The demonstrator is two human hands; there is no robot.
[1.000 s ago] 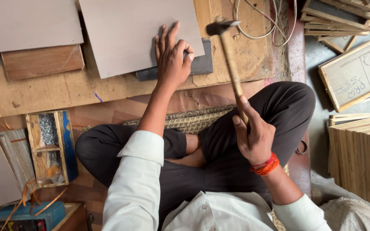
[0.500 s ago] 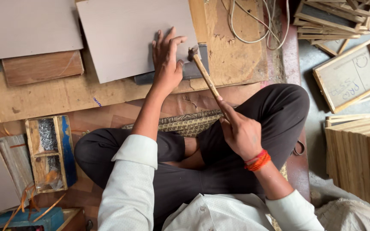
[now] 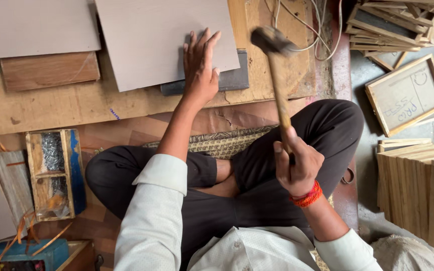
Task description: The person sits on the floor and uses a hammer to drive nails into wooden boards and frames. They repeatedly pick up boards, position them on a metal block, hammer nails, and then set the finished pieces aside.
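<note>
The hammer (image 3: 279, 85) is standing nearly along the twelve-to-six line, its dark, motion-blurred head at twelve o'clock, raised over the wooden work board (image 3: 76, 105). The right hand (image 3: 297, 163) is clamping its fingers around the handle's lower end, hiding that part. The left hand (image 3: 201, 68) is lying flat, fingers slightly spread, on the grey sheet (image 3: 161, 35), which is covering most of a dark frame (image 3: 234, 79) beneath and is being cut off at the top edge.
</note>
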